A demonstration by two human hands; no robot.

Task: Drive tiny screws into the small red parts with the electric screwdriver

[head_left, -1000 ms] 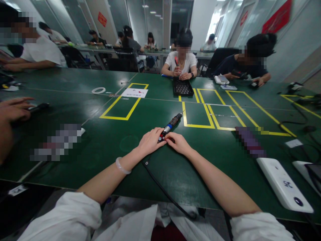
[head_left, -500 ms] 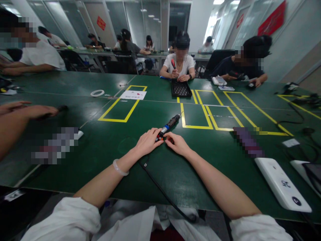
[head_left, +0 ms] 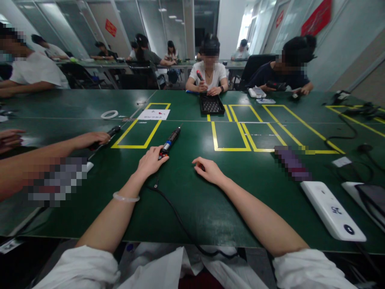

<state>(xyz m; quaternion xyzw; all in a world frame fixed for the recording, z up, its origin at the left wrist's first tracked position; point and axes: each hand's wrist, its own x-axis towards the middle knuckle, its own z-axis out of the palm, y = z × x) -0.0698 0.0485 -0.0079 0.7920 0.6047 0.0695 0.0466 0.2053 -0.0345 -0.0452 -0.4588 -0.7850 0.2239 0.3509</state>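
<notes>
The white power bank (head_left: 331, 210) by the near edge of the table (head_left: 210, 218) bears what looks like 25; the paper (head_left: 154, 114) has unreadable print. The left hand (head_left: 150, 162) grips and partly hides the rear of the screwdriver (head_left: 171, 140), tip toward the far edge; the right hand (head_left: 209, 170) lies apart, half-curled, whether holding anything I cannot tell
</notes>
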